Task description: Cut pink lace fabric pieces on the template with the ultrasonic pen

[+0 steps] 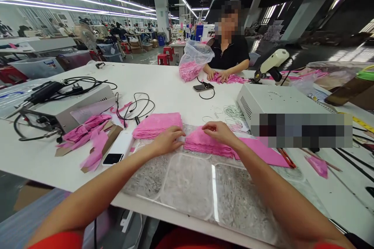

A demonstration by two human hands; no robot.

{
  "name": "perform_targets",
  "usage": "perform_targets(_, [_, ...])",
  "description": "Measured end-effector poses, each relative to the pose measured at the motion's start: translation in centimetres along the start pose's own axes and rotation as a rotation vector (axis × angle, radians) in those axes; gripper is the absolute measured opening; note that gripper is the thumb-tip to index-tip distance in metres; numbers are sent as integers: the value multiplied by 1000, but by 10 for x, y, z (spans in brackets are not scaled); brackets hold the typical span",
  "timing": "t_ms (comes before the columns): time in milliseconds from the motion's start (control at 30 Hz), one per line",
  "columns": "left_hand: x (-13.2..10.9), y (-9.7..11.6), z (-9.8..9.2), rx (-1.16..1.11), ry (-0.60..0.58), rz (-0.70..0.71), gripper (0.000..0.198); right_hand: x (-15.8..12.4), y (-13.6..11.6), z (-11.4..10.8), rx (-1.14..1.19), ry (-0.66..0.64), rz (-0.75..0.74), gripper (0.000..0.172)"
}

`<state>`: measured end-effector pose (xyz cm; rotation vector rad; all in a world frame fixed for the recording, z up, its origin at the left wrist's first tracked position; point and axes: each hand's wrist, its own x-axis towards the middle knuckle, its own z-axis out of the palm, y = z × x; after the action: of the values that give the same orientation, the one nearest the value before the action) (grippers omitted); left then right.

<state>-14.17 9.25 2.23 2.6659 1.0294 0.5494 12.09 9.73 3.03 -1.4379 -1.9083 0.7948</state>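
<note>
Two stacks of pink lace-edged fabric pieces lie side by side on a clear, grey-patterned mat. My left hand is at the near right corner of the left fabric stack, fingers stretched and apart, pointing toward the gap between the stacks. Over the right fabric stack is my right hand, its fingers curled in toward the thumb; whether a fabric edge is between them is too small to make out. A flat pink sheet extends to the right from under my right forearm.
A white power bank and pink scraps lie left, beside a grey machine box. Another grey box stands right. Opposite, a co-worker handles pink pieces near a plastic bag. A phone and cords lie between.
</note>
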Motion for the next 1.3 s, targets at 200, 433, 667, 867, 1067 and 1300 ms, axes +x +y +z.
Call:
perform_targets(200, [46, 7, 30, -81, -134, 1, 16, -35, 34, -7, 9, -45, 24, 22])
perform_targets(433, [61, 8, 9, -103, -170, -48, 31, -40, 32, -7, -38, -47, -18, 27])
perform_targets(667, [69, 31, -14, -85, -18, -30, 23, -43, 24, -4, -345, 162, -41, 24])
perform_targets(867, [18, 38, -31, -82, -87, 51, 28, -87, 30, -10, -497, 153, -153, 29])
perform_targets(1067, [-60, 37, -35, -31, -265, 60, 25, -142, 8, 30, -521, -29, -398, 28])
perform_targets(1300, [-82, 30, -47, 60, -330, -24, 13, -134, -19, 36, -299, -124, -507, 24])
